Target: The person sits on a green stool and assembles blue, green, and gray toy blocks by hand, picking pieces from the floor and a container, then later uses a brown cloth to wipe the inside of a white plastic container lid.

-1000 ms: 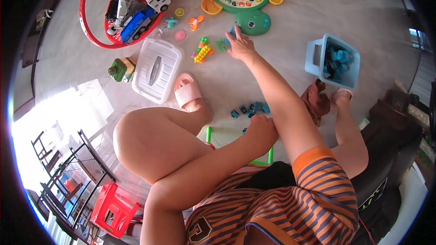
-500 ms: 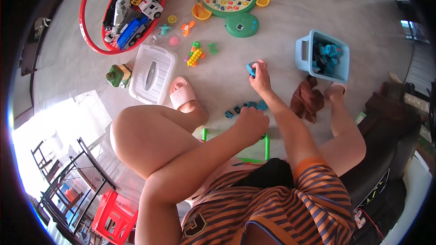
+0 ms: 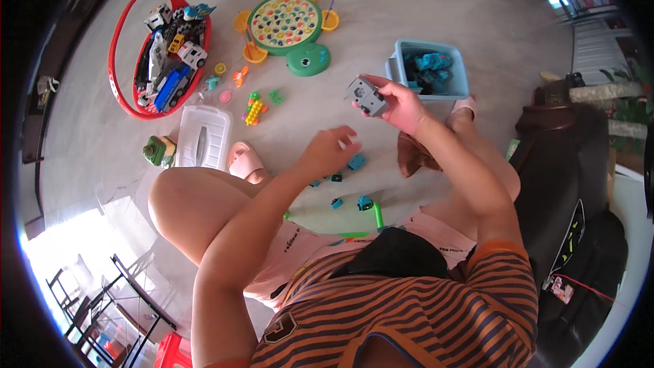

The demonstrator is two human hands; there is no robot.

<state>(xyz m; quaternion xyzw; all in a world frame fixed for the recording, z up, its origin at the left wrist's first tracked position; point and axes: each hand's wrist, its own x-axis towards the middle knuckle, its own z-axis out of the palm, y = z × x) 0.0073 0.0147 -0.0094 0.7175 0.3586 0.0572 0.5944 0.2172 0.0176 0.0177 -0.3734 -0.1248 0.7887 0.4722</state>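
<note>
My right hand (image 3: 402,108) grips a grey boxy toy piece (image 3: 368,97) between thumb and fingers, its face marked by a hexagonal recess and dark round parts near the edges. To its left, my left hand (image 3: 330,150) hovers with fingers parted and nothing visible in them. Below that hand, small blue toy pieces lie on the floor: a blue block (image 3: 355,161), a dark-topped piece (image 3: 336,177) and a blue wheeled-looking piece (image 3: 365,202) among them. Just beyond my right hand stands a light-blue bin (image 3: 461,87) with several blue toy pieces (image 3: 432,63) inside.
A red basket (image 3: 113,61) of toy vehicles stands far left. The green turtle-shaped fishing game (image 3: 308,60) lies ahead. Nearer are a yellow-green toy (image 3: 254,109), a white lid (image 3: 221,129), a green toy (image 3: 159,150) and brown cloth (image 3: 413,157). A black sofa (image 3: 552,177) is at right.
My right hand has lifted and turned the piece, so a grey face shows where blue showed before. My left hand has moved leftward and its fingers have spread. The whole view has shifted.
</note>
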